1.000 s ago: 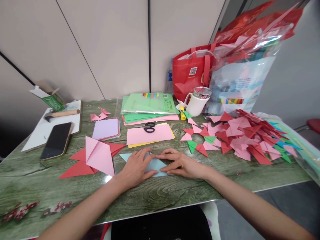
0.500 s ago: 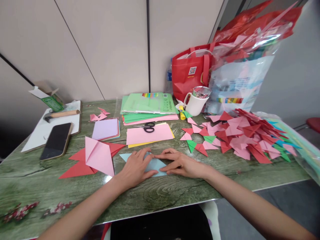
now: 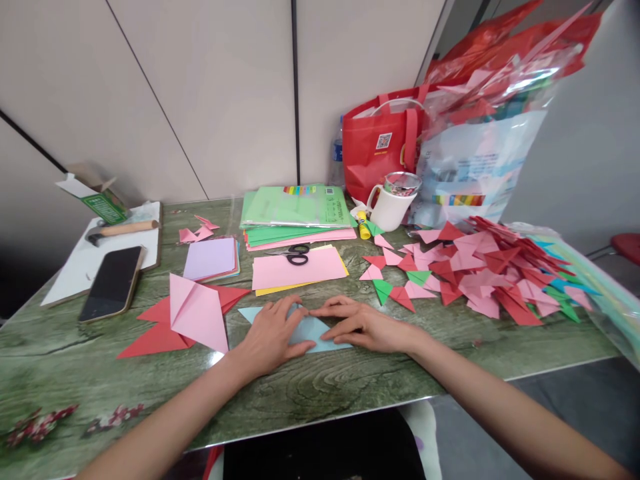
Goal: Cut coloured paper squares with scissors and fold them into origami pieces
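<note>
A folded sheet of light blue paper (image 3: 311,331) lies on the table in front of me, partly hidden under my hands. My left hand (image 3: 273,333) rests over its left part, fingers bent and thumb on the lower part, holding it down. From the other side my right hand (image 3: 363,323) holds the paper's right part, its fingertips at the upper fold and on the sloping edge. The fingertips of both hands nearly meet at the top. Left of them lie a pink folded paper (image 3: 199,312) and red folded papers (image 3: 157,340).
Behind my hands, scissors (image 3: 299,255) lie on pink paper strips (image 3: 270,272). A heap of folded paper pieces (image 3: 480,260) spreads to the right, near a white mug (image 3: 393,208) and red bag (image 3: 367,150). A phone (image 3: 113,283) and hammer (image 3: 123,229) lie at left.
My right hand's lower fingers have shifted slightly along the blue paper, and more of its lower right corner shows. The left hand stays in place.
</note>
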`<state>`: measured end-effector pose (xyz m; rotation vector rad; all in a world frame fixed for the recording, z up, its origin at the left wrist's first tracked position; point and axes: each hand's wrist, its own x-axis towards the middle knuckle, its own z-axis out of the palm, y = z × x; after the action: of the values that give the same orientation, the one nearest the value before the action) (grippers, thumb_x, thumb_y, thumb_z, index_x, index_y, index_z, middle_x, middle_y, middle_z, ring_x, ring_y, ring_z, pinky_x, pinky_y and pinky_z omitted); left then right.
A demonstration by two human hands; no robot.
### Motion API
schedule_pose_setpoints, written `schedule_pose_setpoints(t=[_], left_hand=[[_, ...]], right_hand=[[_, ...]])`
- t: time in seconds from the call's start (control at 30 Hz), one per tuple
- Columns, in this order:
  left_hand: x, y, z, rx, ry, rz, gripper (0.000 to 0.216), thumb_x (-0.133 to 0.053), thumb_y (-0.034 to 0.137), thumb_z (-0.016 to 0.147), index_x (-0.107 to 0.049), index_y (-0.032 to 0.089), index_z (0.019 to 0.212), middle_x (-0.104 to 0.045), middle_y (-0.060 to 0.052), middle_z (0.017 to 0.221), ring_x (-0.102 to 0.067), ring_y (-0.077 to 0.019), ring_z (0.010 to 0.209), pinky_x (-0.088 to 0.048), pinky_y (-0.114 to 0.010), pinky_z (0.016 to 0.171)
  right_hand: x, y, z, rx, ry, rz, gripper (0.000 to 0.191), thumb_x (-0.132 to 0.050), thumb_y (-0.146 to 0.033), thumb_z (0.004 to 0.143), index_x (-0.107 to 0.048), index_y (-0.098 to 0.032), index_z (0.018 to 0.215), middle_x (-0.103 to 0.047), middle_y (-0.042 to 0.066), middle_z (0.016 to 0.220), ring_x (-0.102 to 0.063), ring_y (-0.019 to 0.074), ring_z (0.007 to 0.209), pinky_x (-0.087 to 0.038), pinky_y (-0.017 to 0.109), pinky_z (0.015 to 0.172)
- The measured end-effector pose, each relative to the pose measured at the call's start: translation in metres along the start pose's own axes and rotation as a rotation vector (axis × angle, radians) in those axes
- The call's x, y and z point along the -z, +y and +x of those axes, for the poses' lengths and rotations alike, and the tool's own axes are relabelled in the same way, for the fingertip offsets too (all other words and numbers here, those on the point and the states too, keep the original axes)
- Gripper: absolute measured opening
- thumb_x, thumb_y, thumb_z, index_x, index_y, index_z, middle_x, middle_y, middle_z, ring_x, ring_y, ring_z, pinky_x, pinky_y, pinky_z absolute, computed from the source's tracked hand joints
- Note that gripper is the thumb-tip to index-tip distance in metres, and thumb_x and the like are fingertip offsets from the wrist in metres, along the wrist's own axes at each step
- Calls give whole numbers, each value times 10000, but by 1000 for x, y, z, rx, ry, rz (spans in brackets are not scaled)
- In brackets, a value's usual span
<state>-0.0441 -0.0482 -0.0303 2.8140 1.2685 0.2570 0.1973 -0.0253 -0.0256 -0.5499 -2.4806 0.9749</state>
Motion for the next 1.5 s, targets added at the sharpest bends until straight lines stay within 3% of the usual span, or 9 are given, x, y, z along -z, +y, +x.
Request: schedule_pose_setpoints(t=[0.67, 1.5], left_hand=[[3, 2, 1, 3, -46, 23, 400, -568, 409, 823, -485, 198, 1153, -480, -134, 1240, -513, -287, 1085, -415, -462, 879], [0, 0, 0, -6, -6, -4, 393, -561, 411, 831, -476, 212, 1159, -466, -133, 1251, -505, -288, 1099, -411, -469, 889]], right_hand=[[-1, 1, -1, 3, 18, -2, 221, -577, -228, 865, -678, -230, 1061, -496, 52, 1348, -399, 200, 1177, -391, 408, 978], [-1, 0, 0, -4, 3, -2, 224, -577, -234, 864, -675, -254, 1065, -489, 50, 1354, -397, 202, 1182, -390, 419, 975]])
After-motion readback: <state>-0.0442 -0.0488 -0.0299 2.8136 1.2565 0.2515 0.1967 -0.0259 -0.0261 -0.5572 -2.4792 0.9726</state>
